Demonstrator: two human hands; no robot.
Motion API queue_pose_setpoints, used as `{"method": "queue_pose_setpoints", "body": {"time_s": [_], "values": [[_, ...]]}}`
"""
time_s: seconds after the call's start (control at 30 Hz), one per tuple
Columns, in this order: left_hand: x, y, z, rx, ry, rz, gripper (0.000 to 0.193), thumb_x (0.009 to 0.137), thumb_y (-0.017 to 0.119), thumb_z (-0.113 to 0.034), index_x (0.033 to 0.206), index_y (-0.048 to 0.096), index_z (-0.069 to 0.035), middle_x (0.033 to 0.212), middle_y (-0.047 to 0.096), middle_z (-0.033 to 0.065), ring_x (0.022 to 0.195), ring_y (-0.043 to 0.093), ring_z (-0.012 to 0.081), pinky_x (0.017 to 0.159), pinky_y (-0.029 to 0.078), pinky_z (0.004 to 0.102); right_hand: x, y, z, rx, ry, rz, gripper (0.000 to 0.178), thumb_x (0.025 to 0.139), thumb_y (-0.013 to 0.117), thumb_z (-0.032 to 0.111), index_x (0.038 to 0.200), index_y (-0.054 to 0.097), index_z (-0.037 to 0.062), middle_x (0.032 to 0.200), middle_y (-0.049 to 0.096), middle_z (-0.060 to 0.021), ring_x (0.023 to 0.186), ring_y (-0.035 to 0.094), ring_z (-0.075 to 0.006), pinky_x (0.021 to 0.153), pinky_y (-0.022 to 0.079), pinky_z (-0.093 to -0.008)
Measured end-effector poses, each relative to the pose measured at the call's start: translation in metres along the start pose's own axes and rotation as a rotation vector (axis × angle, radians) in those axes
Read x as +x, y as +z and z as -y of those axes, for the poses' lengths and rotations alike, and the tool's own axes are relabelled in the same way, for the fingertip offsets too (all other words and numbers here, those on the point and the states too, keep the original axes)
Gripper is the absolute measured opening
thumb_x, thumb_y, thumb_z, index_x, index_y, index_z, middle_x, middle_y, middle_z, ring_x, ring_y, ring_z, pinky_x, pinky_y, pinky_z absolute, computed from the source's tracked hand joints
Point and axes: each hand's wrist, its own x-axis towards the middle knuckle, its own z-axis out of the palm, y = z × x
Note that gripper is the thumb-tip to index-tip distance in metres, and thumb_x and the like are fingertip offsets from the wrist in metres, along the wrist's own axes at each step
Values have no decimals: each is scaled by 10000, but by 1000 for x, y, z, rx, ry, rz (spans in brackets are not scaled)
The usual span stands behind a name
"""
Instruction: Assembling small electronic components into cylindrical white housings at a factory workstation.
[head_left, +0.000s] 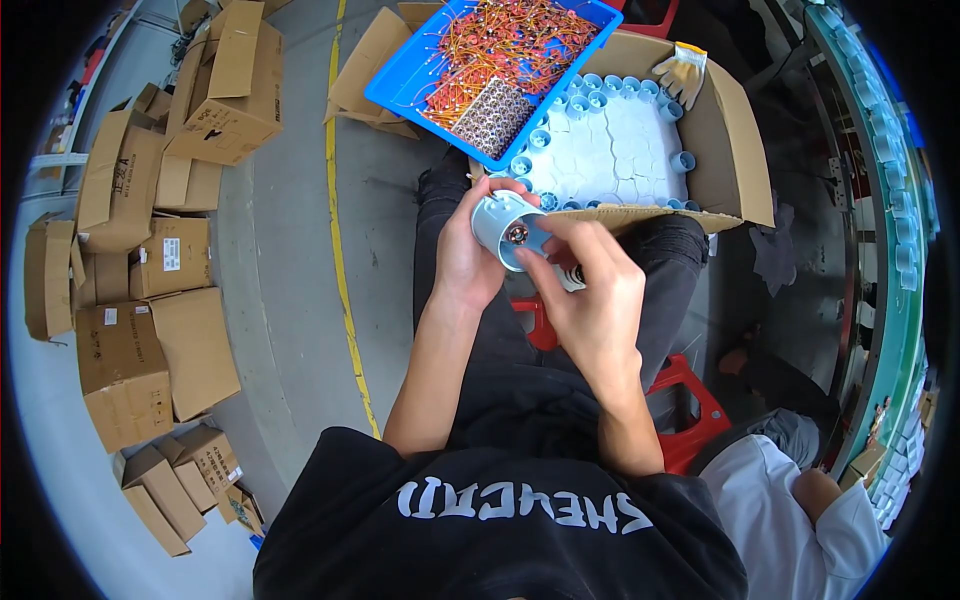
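A light blue plastic cup-shaped housing (pixel 491 222) is held in my left hand (pixel 466 250), fingers wrapped round it and its open mouth tilted toward my right hand. Inside the mouth sits a small round part (pixel 517 234) with a dark, coppery face. My right hand (pixel 592 290) is closed, its thumb and forefinger at the housing's rim. A small dark-and-white banded piece (pixel 574 276) shows under the curled fingers; its kind cannot be made out. Beyond my hands is a blue tray (pixel 400 84) holding red-orange wired parts (pixel 520 40) and a block of round metal parts (pixel 494 116).
Under the tray, an open cardboard box (pixel 735 150) holds several light blue housings (pixel 683 161) around white sheets, with a glove (pixel 683 74) on its edge. Cardboard boxes (pixel 125 370) line the left. Red stools (pixel 690 410) and a person in a white shirt (pixel 770 520) are at right.
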Motion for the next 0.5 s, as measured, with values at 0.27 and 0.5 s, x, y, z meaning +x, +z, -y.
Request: {"method": "queue_pose_setpoints", "body": {"time_s": [0.27,0.5], "values": [[-2,-3,-1,28,17,26,366,1003,399,-354,1000,595,-45,943,652,117,872,648,243,769,526,372,10,9,-14,317,184,68,362,773,759,67,1076,582,-17,1041,601,-116,937,606,-175,809,485,-293],[-5,2,-3,53,5,-25,372,990,415,-365,999,594,-39,921,660,126,858,656,236,761,530,360,5,25,-31,727,344,180,512,802,754,129,1214,474,10,1099,587,-126,1003,593,-202,849,486,-331]]}}
